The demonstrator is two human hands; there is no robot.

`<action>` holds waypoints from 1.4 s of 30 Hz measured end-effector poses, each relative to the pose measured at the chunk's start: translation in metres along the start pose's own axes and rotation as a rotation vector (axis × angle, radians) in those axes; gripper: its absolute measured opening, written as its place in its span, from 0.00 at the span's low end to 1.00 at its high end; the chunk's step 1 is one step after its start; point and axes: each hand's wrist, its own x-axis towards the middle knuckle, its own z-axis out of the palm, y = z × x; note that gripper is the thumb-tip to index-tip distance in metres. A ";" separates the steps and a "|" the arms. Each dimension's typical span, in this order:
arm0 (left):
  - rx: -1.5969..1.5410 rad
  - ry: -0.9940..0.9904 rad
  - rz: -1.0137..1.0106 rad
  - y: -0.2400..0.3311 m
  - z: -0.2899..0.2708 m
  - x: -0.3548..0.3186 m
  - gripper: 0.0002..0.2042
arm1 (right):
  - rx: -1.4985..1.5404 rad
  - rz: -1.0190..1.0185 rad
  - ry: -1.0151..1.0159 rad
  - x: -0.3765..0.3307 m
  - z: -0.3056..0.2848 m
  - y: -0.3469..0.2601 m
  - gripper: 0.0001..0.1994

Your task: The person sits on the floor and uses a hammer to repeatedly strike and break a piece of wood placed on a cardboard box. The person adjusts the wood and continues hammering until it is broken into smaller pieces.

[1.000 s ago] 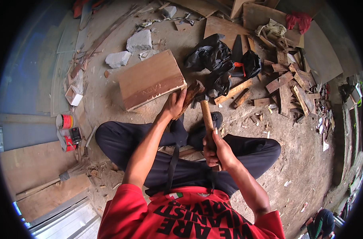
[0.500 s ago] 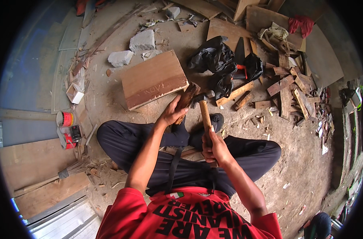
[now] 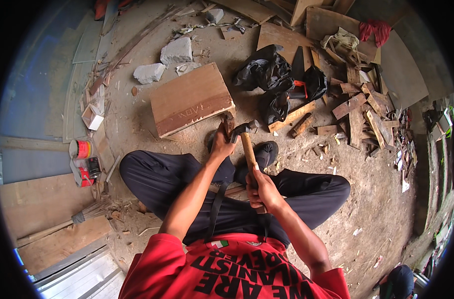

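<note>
My right hand [image 3: 265, 190] is wrapped round the wooden handle of a claw hammer [image 3: 248, 149], low on its grip. The hammer's head points away from me, its claw turned left against or very near a short reddish-brown piece of wood [image 3: 229, 121]. My left hand [image 3: 221, 143] grips that piece, hiding much of it. Just beyond my left hand sits a wooden box or block [image 3: 189, 97] with a pale top and a darker, chipped front edge. Whether the held piece touches its corner, I cannot tell.
Black plastic bags [image 3: 264, 70] and a saw with an orange handle [image 3: 301, 88] lie beyond the hammer. Scrap wood [image 3: 356, 112] is heaped at the right. Broken concrete lumps [image 3: 176, 51] lie behind the box. Red cans [image 3: 81, 149] and a broom [image 3: 90, 212] are at the left.
The wood in my left hand has turned more upright and now shows less. My right hand and the hammer have shifted slightly left, the handle tilting a little more.
</note>
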 end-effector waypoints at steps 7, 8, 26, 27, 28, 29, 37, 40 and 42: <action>0.184 0.033 0.089 0.000 -0.005 0.013 0.19 | -0.094 -0.035 0.025 0.001 0.008 -0.010 0.20; 0.205 0.020 0.090 -0.004 -0.008 0.016 0.19 | -0.116 -0.039 0.023 0.003 0.007 -0.009 0.20; 0.279 -0.060 0.043 -0.010 -0.014 0.012 0.16 | -0.398 -0.126 0.107 -0.001 0.013 -0.011 0.18; 0.251 -0.022 0.057 -0.016 -0.012 0.012 0.16 | -0.376 -0.119 0.091 -0.001 0.014 -0.011 0.18; 0.223 0.016 0.072 -0.020 -0.010 0.013 0.17 | -0.360 -0.115 0.075 0.000 0.015 -0.012 0.18; 0.204 0.028 0.091 -0.024 -0.010 0.015 0.18 | -0.344 -0.110 0.057 0.000 0.015 -0.012 0.17; 0.203 -0.145 0.002 -0.009 -0.021 0.021 0.20 | -0.432 -0.160 0.108 0.004 0.018 -0.012 0.16; 0.148 -0.228 0.011 -0.016 -0.026 0.021 0.23 | -0.367 -0.128 0.085 0.004 0.021 -0.012 0.15; 0.125 -0.219 0.135 -0.026 -0.025 0.024 0.20 | -0.361 -0.104 0.078 0.001 0.027 -0.015 0.15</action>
